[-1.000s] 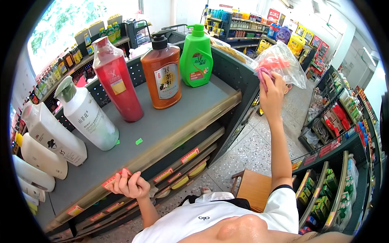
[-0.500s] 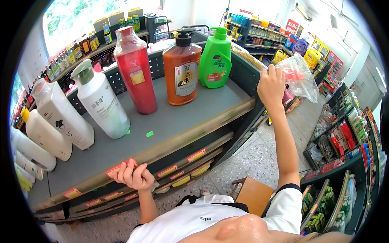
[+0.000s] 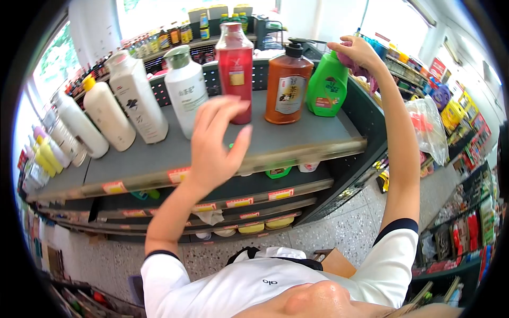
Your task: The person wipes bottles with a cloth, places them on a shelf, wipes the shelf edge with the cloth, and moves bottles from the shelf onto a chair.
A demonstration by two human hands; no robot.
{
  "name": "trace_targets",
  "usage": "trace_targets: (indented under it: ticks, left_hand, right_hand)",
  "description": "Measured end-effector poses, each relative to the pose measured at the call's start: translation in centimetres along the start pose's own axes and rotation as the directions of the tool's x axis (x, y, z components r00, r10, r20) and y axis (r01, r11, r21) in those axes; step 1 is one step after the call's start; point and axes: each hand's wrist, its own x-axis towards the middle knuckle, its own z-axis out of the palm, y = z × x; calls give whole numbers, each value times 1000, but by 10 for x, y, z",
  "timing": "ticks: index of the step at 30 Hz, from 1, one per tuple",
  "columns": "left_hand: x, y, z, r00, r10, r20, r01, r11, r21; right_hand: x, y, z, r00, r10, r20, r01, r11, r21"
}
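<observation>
My right hand (image 3: 356, 51) is at the top of a green pump bottle (image 3: 327, 87), with its fingers closed on a purple cloth (image 3: 358, 66) that hangs beside the bottle. The bottle's pump is mostly hidden by the hand. My left hand (image 3: 217, 146) is raised in front of the shelf with fingers spread, holding nothing. Behind its fingertips stand a red bottle (image 3: 235, 69) and a white pump bottle (image 3: 183, 87). An amber pump bottle (image 3: 288, 87) stands between the red and green ones.
More white and cream bottles (image 3: 106, 111) line the left of the grey shelf (image 3: 313, 135). Price tags run along its front edge. A clear plastic bag (image 3: 429, 130) hangs at the right. A brown stool (image 3: 335, 262) stands on the speckled floor below.
My right hand has moved from beside the plastic bag to the green bottle's top, now showing the purple cloth. My left hand has left the shelf edge, risen and opened. The view has turned left.
</observation>
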Motion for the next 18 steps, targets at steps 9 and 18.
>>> trace_targets:
  ticks: [9,18]
  left_hand:
    - [132,-40,99,975,-104,194,93,994,64]
    - [169,-64,130,890,-283,356,255,959,125]
  right_hand:
    - [28,2,-3,953,74,293,-18,981,-191]
    - [-46,-44,-16,999,6,-33,-18,918,-396]
